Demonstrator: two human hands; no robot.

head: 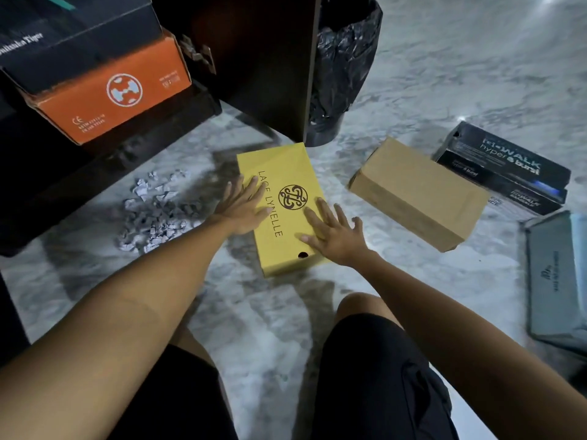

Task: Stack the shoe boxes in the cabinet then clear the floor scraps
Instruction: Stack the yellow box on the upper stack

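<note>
Both hands, left hand point(243, 208) and right hand point(333, 233), lie spread, fingers released, flat on the yellow box point(286, 173); without side grip beneath the fingertips, it may slip when lifted.

The box point(286, 201) under my fingers is mustard yellow with a dark knotwork emblem and dark lettering. Beside it lies a plain tan cardboard box point(416, 193), then a black box point(505, 173) with pale blue-white print, and a grey-blue box point(556, 281). In the dark cabinet point(260, 58) sits an orange box point(111, 93) with a white-ringed blotchy circle, under a black one point(73, 36). The floor point(460, 74) is white-grey marble; the scraps point(155, 211) pale grey; the bin liner point(343, 68) glossy black.
</note>
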